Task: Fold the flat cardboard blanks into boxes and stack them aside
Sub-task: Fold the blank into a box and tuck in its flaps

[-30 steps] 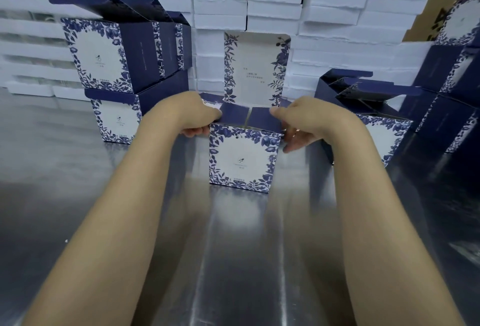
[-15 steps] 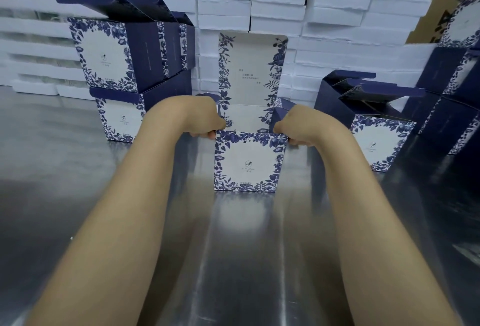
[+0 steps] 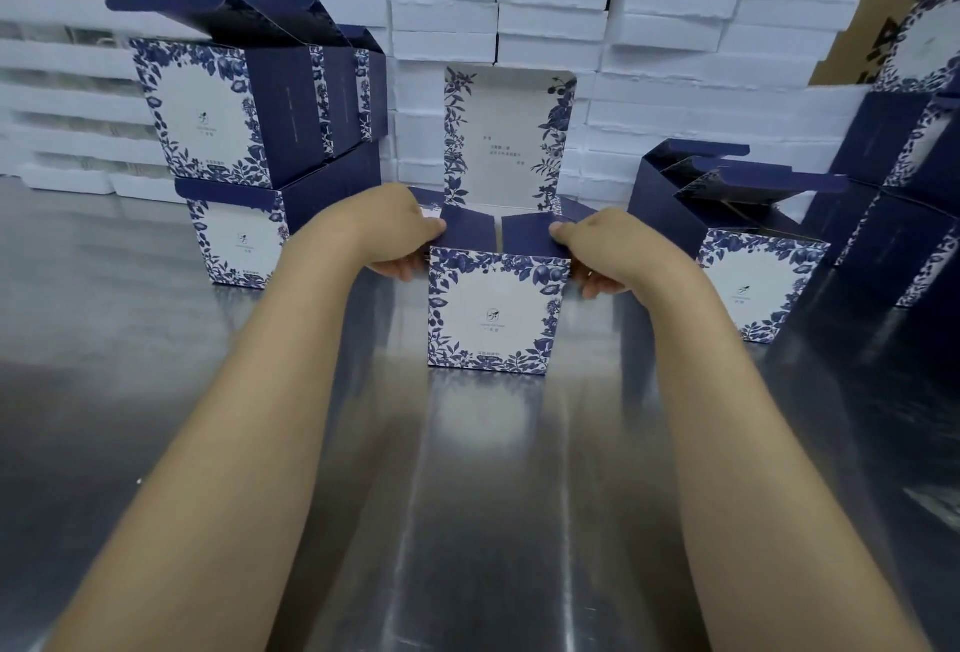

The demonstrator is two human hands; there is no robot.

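Observation:
A blue-and-white floral box (image 3: pixel 496 313) stands upright on the steel table (image 3: pixel 156 391) in the middle of the view. Its tall lid flap (image 3: pixel 506 136) points up at the back. Two navy side flaps (image 3: pixel 498 233) lie folded inward over the top opening. My left hand (image 3: pixel 397 227) grips the box's upper left corner, thumb on the left flap. My right hand (image 3: pixel 602 248) grips the upper right corner, thumb on the right flap.
Folded boxes are stacked two high at the left (image 3: pixel 249 131). Another open box (image 3: pixel 737 246) stands at the right, with more navy boxes (image 3: pixel 909 194) behind it. White foam trays (image 3: pixel 561 1) form a wall along the back.
The two navy side flaps, spread apart half a second ago, are now folded inward over the opening again. Both hands stay at the box's top corners.

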